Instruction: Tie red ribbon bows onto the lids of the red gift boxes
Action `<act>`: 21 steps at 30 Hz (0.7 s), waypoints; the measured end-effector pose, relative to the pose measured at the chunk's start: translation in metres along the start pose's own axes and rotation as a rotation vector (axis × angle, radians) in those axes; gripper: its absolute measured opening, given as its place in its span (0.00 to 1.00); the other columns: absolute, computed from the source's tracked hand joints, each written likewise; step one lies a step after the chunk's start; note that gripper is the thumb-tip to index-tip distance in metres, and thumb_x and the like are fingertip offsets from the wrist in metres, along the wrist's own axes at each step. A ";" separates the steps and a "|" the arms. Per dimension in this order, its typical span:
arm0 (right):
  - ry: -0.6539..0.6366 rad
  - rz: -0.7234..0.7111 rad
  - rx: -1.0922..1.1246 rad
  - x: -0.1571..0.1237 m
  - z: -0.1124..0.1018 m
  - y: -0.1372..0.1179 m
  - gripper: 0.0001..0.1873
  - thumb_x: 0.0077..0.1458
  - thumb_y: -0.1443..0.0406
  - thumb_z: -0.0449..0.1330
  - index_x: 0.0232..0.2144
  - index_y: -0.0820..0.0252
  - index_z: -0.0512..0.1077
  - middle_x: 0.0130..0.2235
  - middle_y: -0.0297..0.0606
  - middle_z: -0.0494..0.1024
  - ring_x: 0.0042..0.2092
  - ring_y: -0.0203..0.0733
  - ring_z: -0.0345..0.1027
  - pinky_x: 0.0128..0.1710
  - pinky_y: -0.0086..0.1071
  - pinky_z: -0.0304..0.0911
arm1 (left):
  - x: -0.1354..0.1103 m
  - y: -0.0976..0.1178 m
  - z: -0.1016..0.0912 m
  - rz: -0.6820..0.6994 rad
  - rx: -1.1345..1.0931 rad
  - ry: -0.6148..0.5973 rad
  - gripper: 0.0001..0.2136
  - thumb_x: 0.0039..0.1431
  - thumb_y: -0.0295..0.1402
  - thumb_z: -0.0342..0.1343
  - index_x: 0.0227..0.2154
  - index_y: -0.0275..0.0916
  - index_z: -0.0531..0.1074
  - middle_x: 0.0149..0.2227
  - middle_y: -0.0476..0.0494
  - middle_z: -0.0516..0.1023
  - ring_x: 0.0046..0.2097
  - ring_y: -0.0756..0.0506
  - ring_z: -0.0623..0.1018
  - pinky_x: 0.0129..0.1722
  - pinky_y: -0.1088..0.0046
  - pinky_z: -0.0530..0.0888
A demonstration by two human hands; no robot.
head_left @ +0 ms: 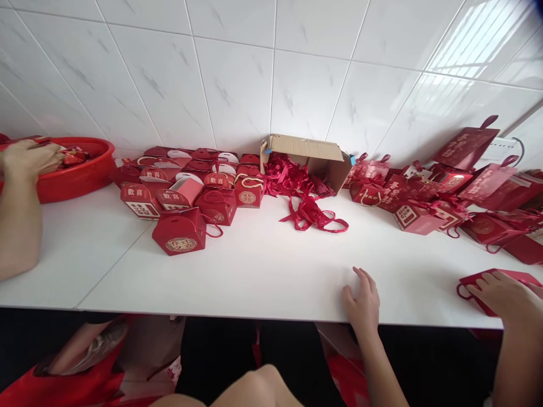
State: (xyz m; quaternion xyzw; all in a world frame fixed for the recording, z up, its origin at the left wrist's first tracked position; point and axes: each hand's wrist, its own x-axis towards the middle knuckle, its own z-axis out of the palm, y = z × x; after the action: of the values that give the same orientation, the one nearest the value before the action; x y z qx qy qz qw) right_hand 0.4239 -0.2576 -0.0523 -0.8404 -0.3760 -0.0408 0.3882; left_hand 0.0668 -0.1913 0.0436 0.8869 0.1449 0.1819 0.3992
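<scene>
My right hand (pixel 362 302) rests at the table's front edge, its fingers loosely bent and apart, holding nothing. At the bottom centre a bare patch of skin, seemingly my left hand or forearm (pixel 258 387), shows close to the camera; its fingers are hidden. Beyond my right hand lies a loose tangle of red ribbons (pixel 314 215). It spreads in front of a cardboard box (pixel 305 147) tipped open and full of more ribbon. On the left, a red gift box (pixel 180 232) with a round gold print stands ahead of several similar boxes (pixel 218 206) with cord handles.
More red gift boxes (pixel 418 216) crowd the right side. At far right another person's hand (pixel 504 291) lies on a red box (pixel 475 278). Another person's hand (pixel 36 158) reaches over a red basin (pixel 76 183) at left. A tiled wall (pixel 237 85) backs the white table (pixel 254 282).
</scene>
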 end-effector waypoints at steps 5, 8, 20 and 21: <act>0.003 -0.010 -0.001 0.000 0.000 0.000 0.27 0.50 0.60 0.47 0.51 0.66 0.67 0.55 0.52 0.66 0.56 0.57 0.60 0.54 0.52 0.57 | 0.006 -0.020 -0.015 -0.080 0.065 0.273 0.34 0.50 0.66 0.26 0.15 0.37 0.50 0.20 0.53 0.49 0.55 0.33 0.69 0.32 0.67 0.46; 0.001 -0.005 0.002 0.000 -0.001 0.000 0.27 0.50 0.60 0.47 0.51 0.66 0.67 0.55 0.51 0.66 0.56 0.57 0.60 0.54 0.52 0.57 | 0.005 -0.032 -0.024 -0.024 0.098 0.233 0.37 0.43 0.70 0.22 0.14 0.34 0.47 0.19 0.55 0.50 0.57 0.35 0.66 0.31 0.62 0.42; 0.022 -0.017 0.014 0.000 0.000 0.000 0.29 0.50 0.60 0.47 0.52 0.68 0.66 0.54 0.53 0.67 0.56 0.58 0.61 0.54 0.52 0.57 | -0.009 -0.012 0.060 -0.158 0.455 0.630 0.29 0.55 0.59 0.21 0.21 0.33 0.33 0.31 0.42 0.22 0.41 0.46 0.75 0.26 0.46 0.42; 0.025 -0.021 0.015 0.001 0.000 0.000 0.29 0.50 0.59 0.48 0.52 0.69 0.66 0.54 0.54 0.67 0.55 0.58 0.61 0.54 0.52 0.57 | -0.006 -0.004 0.068 -0.166 0.376 0.682 0.29 0.58 0.57 0.27 0.21 0.31 0.35 0.31 0.42 0.21 0.37 0.44 0.75 0.23 0.48 0.41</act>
State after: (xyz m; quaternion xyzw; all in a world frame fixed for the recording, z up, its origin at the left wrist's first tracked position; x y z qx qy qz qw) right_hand 0.4244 -0.2571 -0.0525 -0.8330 -0.3800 -0.0527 0.3986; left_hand 0.0910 -0.2354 -0.0027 0.8185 0.3712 0.4034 0.1720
